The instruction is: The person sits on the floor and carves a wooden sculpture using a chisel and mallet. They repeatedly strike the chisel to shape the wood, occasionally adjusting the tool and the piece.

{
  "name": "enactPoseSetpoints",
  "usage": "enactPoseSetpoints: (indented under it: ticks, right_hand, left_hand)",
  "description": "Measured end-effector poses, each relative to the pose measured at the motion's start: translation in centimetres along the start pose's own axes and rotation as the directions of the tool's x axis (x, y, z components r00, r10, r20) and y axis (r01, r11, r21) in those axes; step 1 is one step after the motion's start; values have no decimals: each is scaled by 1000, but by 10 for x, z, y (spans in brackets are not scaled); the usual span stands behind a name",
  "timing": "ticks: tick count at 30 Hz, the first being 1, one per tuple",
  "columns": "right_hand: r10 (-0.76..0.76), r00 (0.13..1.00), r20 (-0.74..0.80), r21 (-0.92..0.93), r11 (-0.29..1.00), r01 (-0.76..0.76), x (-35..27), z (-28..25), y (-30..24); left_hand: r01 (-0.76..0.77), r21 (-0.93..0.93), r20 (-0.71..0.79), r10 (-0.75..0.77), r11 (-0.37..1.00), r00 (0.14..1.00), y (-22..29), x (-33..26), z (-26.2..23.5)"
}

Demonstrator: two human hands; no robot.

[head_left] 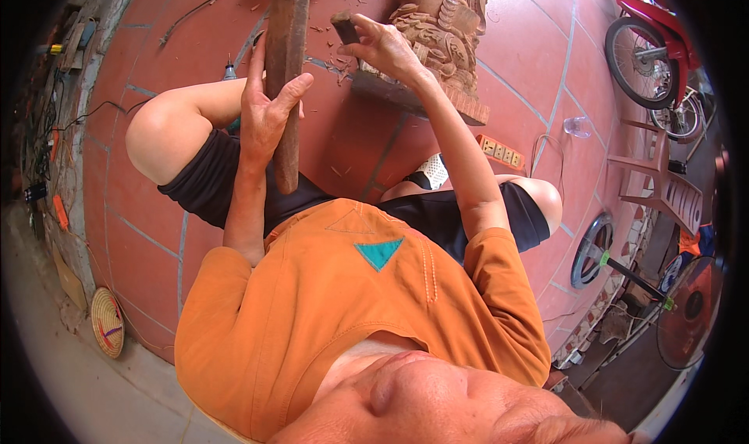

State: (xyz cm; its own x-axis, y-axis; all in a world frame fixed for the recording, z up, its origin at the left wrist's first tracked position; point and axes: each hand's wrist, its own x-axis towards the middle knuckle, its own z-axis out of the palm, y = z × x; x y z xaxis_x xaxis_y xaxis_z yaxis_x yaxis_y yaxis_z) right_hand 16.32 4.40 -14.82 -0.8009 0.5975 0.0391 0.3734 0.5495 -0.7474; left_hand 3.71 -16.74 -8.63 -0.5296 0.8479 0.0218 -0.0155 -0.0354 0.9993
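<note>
A long, dark brown wooden bar (287, 38) stands upright in front of my chest, its rounded lower end near my lap. My left hand (267, 120) is wrapped against it, with the thumb across the front and the fingers along its left side. Farther right, my right hand (388, 52) pinches a small dark block (343, 29) between thumb and fingers, apart from the bar. Just beyond my right wrist is a carved wooden piece (446, 30) with ornate relief, on a thick base. Wood chips (337, 68) lie scattered on the floor between the bar and the carving.
My crossed legs rest on red floor tiles (140, 233). An orange power strip (500, 152) and a clear cup (577, 126) lie to the right. Beyond them are a red motorbike (677, 34), a plastic chair (677, 198) and a standing fan (690, 311). A cable (209, 3) runs at the far left.
</note>
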Motion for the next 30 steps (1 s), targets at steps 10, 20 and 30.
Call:
enactPoseSetpoints:
  ticks: [10,20,30]
  right_hand:
    - [-26,999,21,-63,998,27,2,1,-7]
    - [-33,999,30,-63,997,35,2,2,-8]
    - [-47,998,38,-72,996,50,5,0,-7]
  left_hand:
    - [-53,-15,-67,52,998,996,-6,-2,0]
    - [75,44,49,-77,996,996,-13,-1,-7]
    - [173,-5,120,-171,985,978,-26,2,-3]
